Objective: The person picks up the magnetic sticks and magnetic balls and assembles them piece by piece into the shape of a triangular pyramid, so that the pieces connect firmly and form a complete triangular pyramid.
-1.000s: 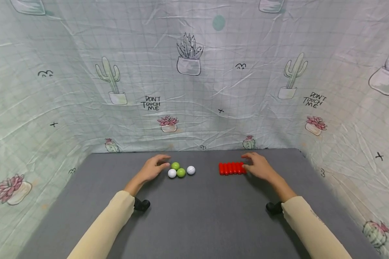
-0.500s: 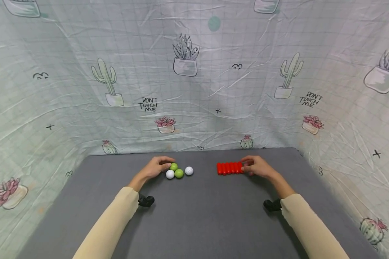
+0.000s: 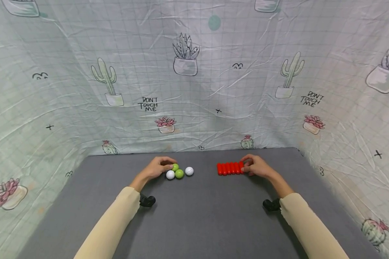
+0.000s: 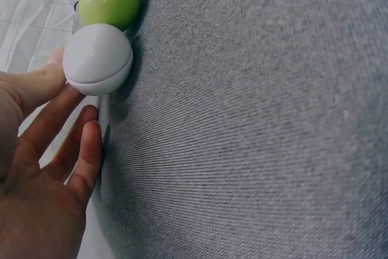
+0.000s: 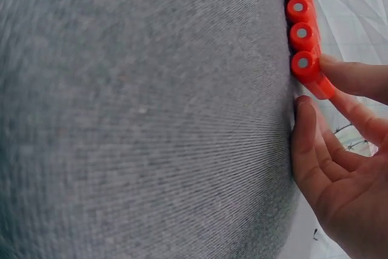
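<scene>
We see the left hand (image 3: 157, 168) pinching the far green ball (image 3: 175, 167) — two white balls (image 3: 170, 175) and another green ball (image 3: 179, 174) close by — and the right hand (image 3: 258, 167) pinching the rightmost red piece (image 3: 241, 168) in its row (image 3: 228, 168) on the grey table (image 3: 194, 219).

The right hand (image 5: 357, 189) came in from the right edge, its thumb (image 5: 354, 78) pressed on the nearest of the red pieces (image 5: 303, 36) and its index finger (image 5: 359, 113) at that piece's far end, pinching it between the 2. The other fingers (image 5: 308, 131) bent loosely below, near the grey table (image 5: 145, 125). The red pieces lay side by side in a row running to the top edge; 4 showed round ends with pale grey centres, and part of a 5th was cut off. Woven cloth covered the table. Behind stood a pale, creased sheet (image 5: 354, 22) with dark drawn marks.
</scene>
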The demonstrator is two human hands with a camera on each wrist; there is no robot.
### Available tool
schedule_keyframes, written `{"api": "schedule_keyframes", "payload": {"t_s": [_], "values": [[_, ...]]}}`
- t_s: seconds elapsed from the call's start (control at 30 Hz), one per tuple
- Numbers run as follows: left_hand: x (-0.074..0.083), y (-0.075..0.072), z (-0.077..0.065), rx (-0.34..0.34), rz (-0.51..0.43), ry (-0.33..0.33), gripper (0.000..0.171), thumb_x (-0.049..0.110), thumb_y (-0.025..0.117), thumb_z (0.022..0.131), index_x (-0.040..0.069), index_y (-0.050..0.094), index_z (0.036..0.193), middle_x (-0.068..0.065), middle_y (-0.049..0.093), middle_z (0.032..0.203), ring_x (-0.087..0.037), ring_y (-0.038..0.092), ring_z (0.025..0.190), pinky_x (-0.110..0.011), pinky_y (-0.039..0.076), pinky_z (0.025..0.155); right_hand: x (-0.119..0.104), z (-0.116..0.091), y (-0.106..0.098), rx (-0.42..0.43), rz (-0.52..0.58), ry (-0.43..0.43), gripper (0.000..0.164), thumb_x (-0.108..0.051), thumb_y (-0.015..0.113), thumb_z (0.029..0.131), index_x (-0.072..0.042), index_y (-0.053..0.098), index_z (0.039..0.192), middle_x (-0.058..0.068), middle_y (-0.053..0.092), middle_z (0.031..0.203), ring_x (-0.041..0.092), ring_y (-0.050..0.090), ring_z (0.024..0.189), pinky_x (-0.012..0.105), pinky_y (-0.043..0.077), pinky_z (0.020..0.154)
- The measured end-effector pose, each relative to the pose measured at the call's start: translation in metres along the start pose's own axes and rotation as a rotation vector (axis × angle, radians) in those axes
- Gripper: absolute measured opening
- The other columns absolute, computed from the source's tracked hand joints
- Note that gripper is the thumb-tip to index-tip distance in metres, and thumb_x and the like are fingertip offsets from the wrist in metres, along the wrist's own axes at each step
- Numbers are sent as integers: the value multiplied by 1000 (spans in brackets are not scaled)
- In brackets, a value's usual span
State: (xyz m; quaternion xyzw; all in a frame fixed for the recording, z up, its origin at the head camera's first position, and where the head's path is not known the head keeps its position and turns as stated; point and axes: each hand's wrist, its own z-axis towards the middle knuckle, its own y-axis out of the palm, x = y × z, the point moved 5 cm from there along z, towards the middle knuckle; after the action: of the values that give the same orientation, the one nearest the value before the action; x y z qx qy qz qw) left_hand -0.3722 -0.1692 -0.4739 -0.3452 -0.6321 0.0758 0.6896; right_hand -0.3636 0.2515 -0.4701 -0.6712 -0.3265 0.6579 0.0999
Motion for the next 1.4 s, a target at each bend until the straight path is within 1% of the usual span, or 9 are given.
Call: {"api": "schedule_keyframes", "payload": {"t_s": [0.17, 0.23, 0.37, 0.47, 0.63, 0.73, 0.9, 1.03, 1.4], "values": [[-2, 1, 0, 44, -12, -21, 33, 17, 66, 102, 4, 68, 132, -17, 68, 133, -31, 64, 120, -45, 52, 100, -2, -3, -1, 9, 73, 14, 44, -1, 71, 92, 10, 49, 128, 19, 66, 100, 19, 65, 80, 38, 61, 71], [-2, 1, 1, 64, -16, -20, 33, 17, 67, 102, 4, 68, 132, -17, 69, 131, -32, 64, 119, -47, 52, 101, -1, -2, -1, 14, 82, 24, 43, -2, 70, 92, 10, 48, 128, 20, 66, 101, 20, 65, 81, 40, 62, 73], [-4, 0, 3, 102, -38, -38, 34, 17, 68, 101, 1, 67, 132, -20, 68, 129, -32, 65, 116, -42, 56, 92, 2, -2, -1, 25, 81, 49, 41, -4, 69, 94, 9, 47, 127, 19, 66, 102, 19, 66, 83, 39, 62, 74], [-6, -2, 0, 147, -86, -69, 36, 14, 69, 100, 0, 65, 133, -22, 66, 129, -34, 66, 115, -38, 59, 87, 1, -3, 1, 23, 96, 62, 39, -5, 68, 96, 7, 47, 126, 18, 67, 104, 18, 67, 85, 36, 61, 75], [-12, -7, -5, 231, -188, -84, 39, 8, 71, 97, -3, 63, 134, -25, 64, 129, -34, 69, 115, -36, 62, 88, 1, -5, 2, 18, 129, 76, 38, -6, 66, 97, 6, 46, 127, 19, 67, 108, 18, 68, 89, 37, 61, 79], [-15, -10, -10, 263, -235, -76, 41, 6, 72, 96, -6, 62, 134, -26, 64, 127, -30, 71, 110, -35, 62, 89, 1, -6, 1, 18, 133, 82, 39, -8, 66, 98, 6, 45, 128, 19, 66, 109, 18, 67, 90, 39, 61, 80], [-23, -14, -25, 296, -323, -84, 45, 5, 72, 96, -9, 59, 136, -25, 62, 124, -14, 70, 97, -32, 63, 87, -2, -9, -1, 17, 141, 78, 40, -8, 65, 98, 5, 45, 129, 16, 65, 106, 17, 67, 88, 37, 61, 80], [-26, -15, -39, 287, -387, -93, 46, 6, 72, 96, -10, 59, 137, -23, 63, 125, -6, 69, 94, -29, 62, 88, -3, -11, -2, 29, 167, 69, 39, -6, 66, 98, 5, 44, 128, 11, 64, 99, 16, 67, 85, 35, 61, 76], [-20, -11, -82, 272, -412, -61, 48, 15, 75, 96, -8, 61, 135, -25, 66, 127, -9, 73, 99, -33, 61, 92, -8, -24, 2, 18, 188, 12, 38, -4, 66, 97, 6, 44, 126, 11, 63, 92, 18, 68, 84, 38, 63, 77]]}}
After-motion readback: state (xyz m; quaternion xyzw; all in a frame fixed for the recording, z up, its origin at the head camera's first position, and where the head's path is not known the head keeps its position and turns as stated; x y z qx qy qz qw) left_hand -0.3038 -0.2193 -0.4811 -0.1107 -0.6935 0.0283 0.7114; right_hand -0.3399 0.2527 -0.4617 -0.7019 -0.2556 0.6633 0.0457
